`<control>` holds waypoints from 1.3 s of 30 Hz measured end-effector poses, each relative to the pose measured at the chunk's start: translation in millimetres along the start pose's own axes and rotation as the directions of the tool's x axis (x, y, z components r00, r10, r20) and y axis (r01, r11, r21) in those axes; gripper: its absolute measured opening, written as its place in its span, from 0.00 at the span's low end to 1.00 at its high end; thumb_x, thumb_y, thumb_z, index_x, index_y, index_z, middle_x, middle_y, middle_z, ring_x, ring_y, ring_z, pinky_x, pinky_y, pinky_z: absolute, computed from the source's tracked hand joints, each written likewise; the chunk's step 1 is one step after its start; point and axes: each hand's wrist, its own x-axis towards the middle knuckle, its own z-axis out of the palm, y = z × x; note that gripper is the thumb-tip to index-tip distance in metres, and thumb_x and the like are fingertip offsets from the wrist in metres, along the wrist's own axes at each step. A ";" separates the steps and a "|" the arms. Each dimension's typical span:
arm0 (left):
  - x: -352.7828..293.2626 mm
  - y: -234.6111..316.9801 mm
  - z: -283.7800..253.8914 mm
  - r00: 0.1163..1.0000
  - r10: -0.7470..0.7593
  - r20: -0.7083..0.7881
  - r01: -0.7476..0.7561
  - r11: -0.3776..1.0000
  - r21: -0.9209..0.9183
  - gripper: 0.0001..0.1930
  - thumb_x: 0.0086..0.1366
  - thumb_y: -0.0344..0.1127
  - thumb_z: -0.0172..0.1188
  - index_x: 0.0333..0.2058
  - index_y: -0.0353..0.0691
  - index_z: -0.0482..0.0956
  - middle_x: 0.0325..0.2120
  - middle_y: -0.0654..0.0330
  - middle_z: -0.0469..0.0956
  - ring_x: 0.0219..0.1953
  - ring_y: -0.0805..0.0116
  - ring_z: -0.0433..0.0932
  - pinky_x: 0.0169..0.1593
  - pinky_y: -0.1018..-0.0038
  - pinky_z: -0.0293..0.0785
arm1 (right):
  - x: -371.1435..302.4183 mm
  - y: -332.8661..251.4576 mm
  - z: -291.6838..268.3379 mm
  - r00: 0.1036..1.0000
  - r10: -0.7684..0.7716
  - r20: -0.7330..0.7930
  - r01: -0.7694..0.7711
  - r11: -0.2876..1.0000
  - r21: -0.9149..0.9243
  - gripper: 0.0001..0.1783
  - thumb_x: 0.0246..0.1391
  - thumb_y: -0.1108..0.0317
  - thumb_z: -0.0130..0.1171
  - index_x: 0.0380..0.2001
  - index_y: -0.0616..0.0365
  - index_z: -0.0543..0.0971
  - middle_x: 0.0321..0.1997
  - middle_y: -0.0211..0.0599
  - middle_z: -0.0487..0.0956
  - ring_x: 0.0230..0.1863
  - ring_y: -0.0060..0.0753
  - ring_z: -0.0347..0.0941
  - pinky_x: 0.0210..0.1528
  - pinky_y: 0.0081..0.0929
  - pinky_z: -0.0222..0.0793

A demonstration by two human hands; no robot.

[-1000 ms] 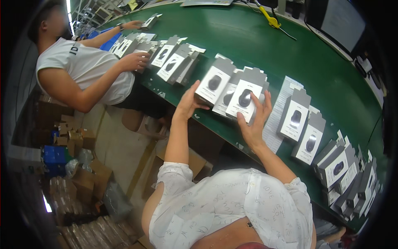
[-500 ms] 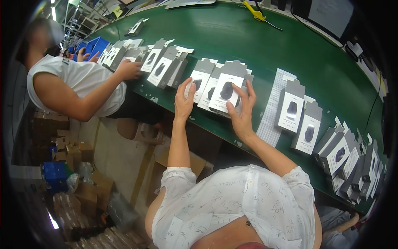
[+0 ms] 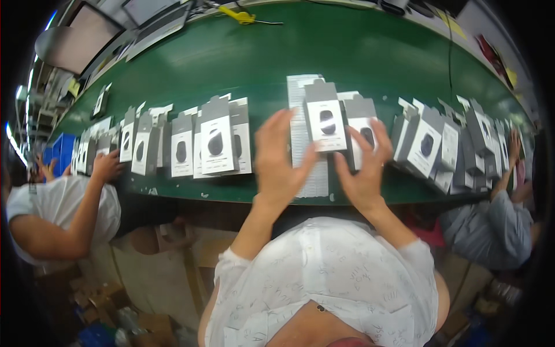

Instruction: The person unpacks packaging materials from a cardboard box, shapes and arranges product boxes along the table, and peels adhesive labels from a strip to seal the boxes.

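Head view: your left hand (image 3: 278,159) spreads, apparently empty, beside the central box (image 3: 327,118); your right hand (image 3: 365,168) half-curls at the neighbouring box (image 3: 363,110), grip unclear. Both stand on the table (image 3: 231,58), top flaps (image 3: 320,89) unclosed.

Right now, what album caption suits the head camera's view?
Left hand beside one white-and-grey box, right hand in front of another box, over a green table.
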 end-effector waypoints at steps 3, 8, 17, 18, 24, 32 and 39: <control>1.6 10.4 58.2 0.967 -0.135 0.214 0.111 0.986 0.123 0.39 0.52 0.50 0.62 0.60 0.35 0.63 0.57 0.35 0.60 0.61 0.40 0.57 0.61 0.53 0.56 | -26.3 24.0 -16.6 0.994 0.102 0.028 -0.092 0.968 -0.234 0.33 0.45 0.70 0.65 0.57 0.58 0.69 0.65 0.53 0.55 0.66 0.57 0.49 0.66 0.44 0.45; -7.4 16.8 109.9 0.959 -0.134 0.249 0.102 0.985 0.139 0.43 0.51 0.49 0.63 0.63 0.38 0.57 0.62 0.35 0.48 0.57 0.36 0.59 0.54 0.48 0.62 | -49.9 38.0 -19.5 0.938 0.345 0.031 -0.345 0.939 0.001 0.35 0.47 0.68 0.65 0.59 0.58 0.67 0.66 0.55 0.53 0.67 0.56 0.51 0.66 0.46 0.50; -3.8 1.4 87.3 0.963 -0.143 0.227 0.081 0.961 0.264 0.42 0.49 0.39 0.62 0.63 0.40 0.56 0.62 0.35 0.49 0.57 0.37 0.60 0.52 0.52 0.67 | -43.1 43.2 -18.2 0.955 0.294 0.034 -0.295 0.955 0.037 0.36 0.49 0.71 0.64 0.61 0.60 0.64 0.67 0.51 0.54 0.69 0.50 0.50 0.67 0.43 0.49; -4.9 0.3 84.1 0.969 -0.118 0.215 0.063 0.966 0.249 0.41 0.48 0.39 0.63 0.62 0.41 0.57 0.62 0.36 0.51 0.57 0.38 0.61 0.53 0.54 0.67 | -37.7 33.9 -20.6 0.966 0.257 -0.020 -0.255 0.964 0.069 0.34 0.50 0.71 0.63 0.61 0.60 0.64 0.67 0.50 0.54 0.69 0.48 0.51 0.67 0.42 0.49; 18.1 3.0 -38.8 0.984 -0.037 -0.173 0.040 0.999 0.014 0.34 0.47 0.31 0.64 0.56 0.38 0.66 0.59 0.45 0.60 0.57 0.47 0.66 0.56 0.61 0.67 | 8.7 -15.8 -4.3 0.974 0.120 -0.191 -0.042 0.928 0.371 0.30 0.51 0.73 0.61 0.58 0.60 0.67 0.67 0.46 0.56 0.69 0.43 0.51 0.67 0.38 0.51; -18.6 -103.2 -148.2 0.951 -0.186 -0.248 0.288 0.830 0.478 0.23 0.56 0.41 0.64 0.49 0.38 0.75 0.54 0.46 0.70 0.56 0.49 0.70 0.57 0.64 0.66 | 64.9 -130.9 80.3 0.993 -0.093 0.067 0.020 0.714 0.699 0.30 0.48 0.68 0.67 0.55 0.53 0.72 0.64 0.46 0.58 0.66 0.46 0.54 0.63 0.37 0.55; -20.7 -75.7 -165.6 0.833 -0.479 -0.277 0.174 0.702 -0.691 0.35 0.66 0.43 0.56 0.64 0.33 0.50 0.55 0.45 0.66 0.58 0.60 0.66 0.61 0.67 0.61 | 55.4 -177.6 130.3 0.962 -0.250 0.108 0.117 0.738 0.665 0.34 0.46 0.71 0.67 0.58 0.55 0.67 0.65 0.54 0.54 0.66 0.57 0.52 0.63 0.43 0.57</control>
